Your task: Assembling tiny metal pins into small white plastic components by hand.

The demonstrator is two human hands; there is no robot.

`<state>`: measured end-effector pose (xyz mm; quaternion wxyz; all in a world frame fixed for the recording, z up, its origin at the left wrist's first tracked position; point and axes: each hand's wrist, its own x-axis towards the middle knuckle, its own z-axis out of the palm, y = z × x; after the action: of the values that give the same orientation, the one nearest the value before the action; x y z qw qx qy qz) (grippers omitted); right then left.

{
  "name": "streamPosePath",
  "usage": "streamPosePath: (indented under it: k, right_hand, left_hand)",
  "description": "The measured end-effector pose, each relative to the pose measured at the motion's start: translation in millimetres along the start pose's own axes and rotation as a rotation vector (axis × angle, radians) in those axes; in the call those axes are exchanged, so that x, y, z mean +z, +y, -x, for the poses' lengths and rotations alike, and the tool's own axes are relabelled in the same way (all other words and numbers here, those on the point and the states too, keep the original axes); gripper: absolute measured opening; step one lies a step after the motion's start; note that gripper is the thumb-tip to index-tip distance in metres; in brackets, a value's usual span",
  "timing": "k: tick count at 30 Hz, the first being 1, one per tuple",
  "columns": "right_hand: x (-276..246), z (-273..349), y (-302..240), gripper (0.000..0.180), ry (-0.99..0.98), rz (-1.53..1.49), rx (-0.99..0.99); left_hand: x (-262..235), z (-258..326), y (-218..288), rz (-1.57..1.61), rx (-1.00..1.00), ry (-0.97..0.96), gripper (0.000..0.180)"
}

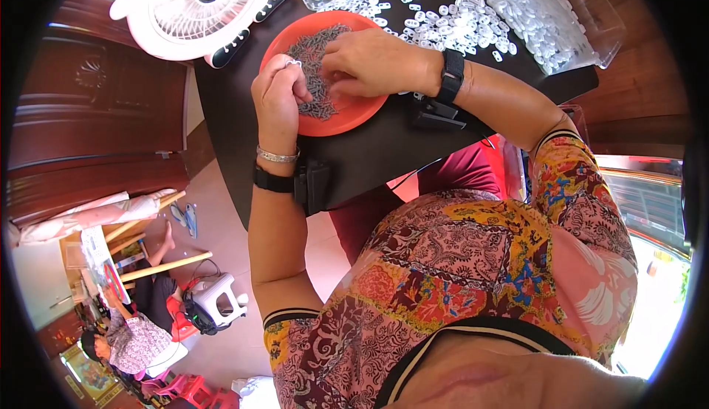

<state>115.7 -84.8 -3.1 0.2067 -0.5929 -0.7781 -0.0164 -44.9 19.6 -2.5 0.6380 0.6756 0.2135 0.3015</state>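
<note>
- Grey pieces [317, 106], small and slim, lay heaped in the red bowl [362, 111] on the dark tabletop [362, 159]. Singly they pointed every way; the heap ran long roughly from 12 to 6 o'clock, with 12 at the top of the view.
- Farthest left of these things, the white fan [199, 10] stood at the bowl's 10 o'clock, apart from both hands.
- The left hand [279, 99] was over the bowl's 8 o'clock side, so the heap lay toward its 2 o'clock. Its fingers were curled inward, tips at the heap's left part; whether they pinched a grey piece could not be told. A tiny white thing [294, 63] showed on or between those fingers, perhaps a ring, perhaps a loose bit.
- Between the hands a strip of the heap was uncovered, close to both sets of fingertips; neither hand was plainly nearer.
- The right hand [377, 62] reached over the rim at 3 o'clock, the heap toward its 9 o'clock. Its fingers were bent down close together among the pieces, their tips partly hidden, so any pinch could not be told.
- White oval pieces [461, 29] lay scattered at the bowl's 2 o'clock, beyond the right hand.
</note>
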Motion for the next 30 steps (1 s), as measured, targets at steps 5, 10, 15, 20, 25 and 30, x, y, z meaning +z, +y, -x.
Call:
streamPosePath:
  k: [5, 10, 15, 20, 25, 30]
  right_hand:
    - [3, 0, -6, 0.017, -0.069, -0.057, -0.013]
    - [9, 0, -2, 0.016, -0.035, -0.056, -0.019]
    - [4, -1, 2, 0.011, 0.074, -0.22, 0.001]
    - [-1, -5, 7, 0.01, 0.117, -0.815, 0.271]
    - [-10, -5, 6, 0.017, 0.21, -1.26, 0.339]
    - [-12, -2, 1, 0.021, 0.205, -1.167, 0.343]
  left_hand:
    - [-1, 0, 1, -0.022, -0.021, -0.018, 0.019]
    - [-2, 2, 2, -0.048, 0.0, -0.015, 0.02]
    - [1, 2, 2, -0.014, 0.036, 0.001, 0.02]
    - [5, 5, 5, 0.012, 0.037, -0.004, 0.02]
    - [14, 11, 8, -0.009, 0.048, -0.061, 0.017]
    - [18, 13, 7, 0.03, 0.095, -0.106, 0.016]
